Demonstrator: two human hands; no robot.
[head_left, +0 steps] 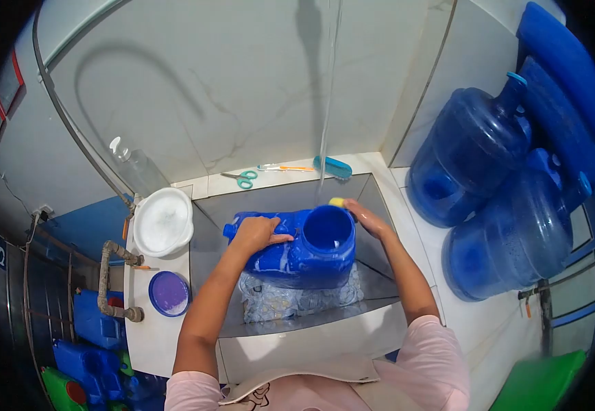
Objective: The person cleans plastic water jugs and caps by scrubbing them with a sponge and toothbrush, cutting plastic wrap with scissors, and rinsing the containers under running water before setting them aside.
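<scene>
The blue container is positioned in the sink, with its wide round mouth turned upward. The left grip is laid on its body, partly curled; whether a handle is enclosed cannot be told. The yellow sponge is pinched nearly closed by the right grip beside the rim. Stiff, light-to-moderate, slippery handling is expected; secure hold is best taken at the thick rim.
</scene>
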